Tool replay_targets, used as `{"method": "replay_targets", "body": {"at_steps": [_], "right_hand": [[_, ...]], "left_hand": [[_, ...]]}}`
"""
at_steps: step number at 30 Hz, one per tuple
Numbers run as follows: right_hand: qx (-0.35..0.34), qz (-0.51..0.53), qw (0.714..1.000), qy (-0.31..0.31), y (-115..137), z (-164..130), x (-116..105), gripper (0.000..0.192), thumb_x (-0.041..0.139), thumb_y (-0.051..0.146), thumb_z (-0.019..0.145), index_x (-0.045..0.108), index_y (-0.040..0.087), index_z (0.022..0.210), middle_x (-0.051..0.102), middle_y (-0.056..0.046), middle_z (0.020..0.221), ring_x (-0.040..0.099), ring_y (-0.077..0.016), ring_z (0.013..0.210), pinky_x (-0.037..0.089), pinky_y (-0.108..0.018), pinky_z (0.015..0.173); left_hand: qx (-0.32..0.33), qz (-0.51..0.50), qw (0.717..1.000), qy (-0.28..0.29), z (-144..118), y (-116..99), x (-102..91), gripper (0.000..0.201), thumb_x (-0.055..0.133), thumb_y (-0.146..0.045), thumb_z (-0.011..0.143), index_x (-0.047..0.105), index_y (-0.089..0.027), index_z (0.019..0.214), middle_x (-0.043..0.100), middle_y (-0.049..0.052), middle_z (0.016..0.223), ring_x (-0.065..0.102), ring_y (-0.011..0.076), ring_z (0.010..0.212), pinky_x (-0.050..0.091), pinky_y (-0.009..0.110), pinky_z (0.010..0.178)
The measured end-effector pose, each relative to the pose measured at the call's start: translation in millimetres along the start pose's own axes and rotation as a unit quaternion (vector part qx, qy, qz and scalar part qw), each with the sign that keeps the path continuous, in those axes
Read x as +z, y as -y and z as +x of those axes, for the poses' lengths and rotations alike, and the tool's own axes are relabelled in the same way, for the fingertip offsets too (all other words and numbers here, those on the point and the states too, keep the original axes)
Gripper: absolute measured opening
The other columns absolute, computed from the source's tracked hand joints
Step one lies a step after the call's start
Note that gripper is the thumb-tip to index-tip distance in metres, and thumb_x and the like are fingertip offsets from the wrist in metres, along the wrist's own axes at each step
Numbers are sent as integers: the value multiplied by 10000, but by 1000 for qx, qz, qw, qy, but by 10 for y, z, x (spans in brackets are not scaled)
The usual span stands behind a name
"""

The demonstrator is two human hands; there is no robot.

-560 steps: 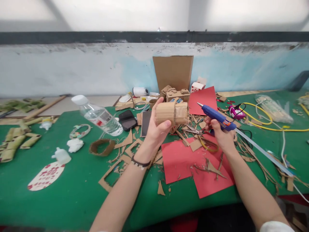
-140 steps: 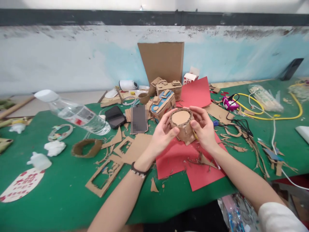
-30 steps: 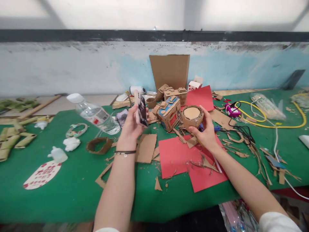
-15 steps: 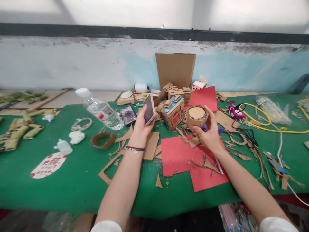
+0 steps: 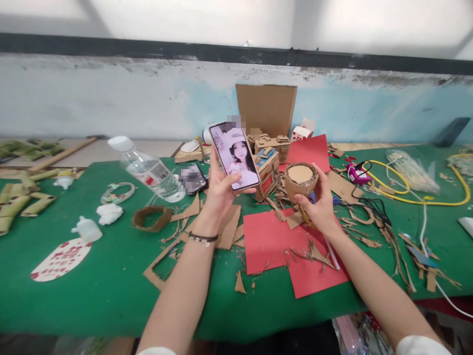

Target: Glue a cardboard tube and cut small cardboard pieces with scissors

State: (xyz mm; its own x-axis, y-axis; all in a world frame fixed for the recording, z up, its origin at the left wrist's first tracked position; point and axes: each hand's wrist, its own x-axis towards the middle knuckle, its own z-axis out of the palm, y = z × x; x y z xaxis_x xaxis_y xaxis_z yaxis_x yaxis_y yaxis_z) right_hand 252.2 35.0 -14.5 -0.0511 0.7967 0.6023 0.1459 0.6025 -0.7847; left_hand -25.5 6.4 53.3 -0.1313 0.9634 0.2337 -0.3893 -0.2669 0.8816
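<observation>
My left hand (image 5: 220, 190) is closed around a smartphone (image 5: 236, 158), its lit screen turned toward me with a picture on it and my thumb over the lower part. In my right hand (image 5: 320, 201) is a small round cardboard cup (image 5: 301, 182), held upright from its right side, with a flat disc inside the rim. Behind the phone, partly covered by it, stands a cardboard box model (image 5: 269, 172) with blue and red parts. Red paper sheets (image 5: 266, 239) lie below the cup, strewn with cardboard scraps (image 5: 314, 254).
A water bottle (image 5: 148, 170) leans at the left, near a cardboard ring (image 5: 152, 218) and a second phone-like device (image 5: 192, 178). Cut green stalks (image 5: 16, 202) lie far left. A yellow cable (image 5: 424, 199) and a purple device (image 5: 357, 173) lie right. A cardboard panel (image 5: 266, 108) stands against the wall.
My left hand has raised the smartphone and turned it, so its screen now faces me and is lit; it was dark before. My right hand keeps the cardboard cup in nearly the same place.
</observation>
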Motion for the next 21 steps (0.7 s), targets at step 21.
{"method": "replay_targets", "body": {"at_steps": [21], "right_hand": [[-6,0,1000,-2,-60,-25,-14,950,941,524,870,501,332,1690,555,-114,1711,558,-367,1579,432,-600,1364]], "left_hand": [[-16,15,1000,-5,-55,144,141,698,822,-545,921,516,-363,1522,575,97,1703,673,428,1467,753,546,939]]}}
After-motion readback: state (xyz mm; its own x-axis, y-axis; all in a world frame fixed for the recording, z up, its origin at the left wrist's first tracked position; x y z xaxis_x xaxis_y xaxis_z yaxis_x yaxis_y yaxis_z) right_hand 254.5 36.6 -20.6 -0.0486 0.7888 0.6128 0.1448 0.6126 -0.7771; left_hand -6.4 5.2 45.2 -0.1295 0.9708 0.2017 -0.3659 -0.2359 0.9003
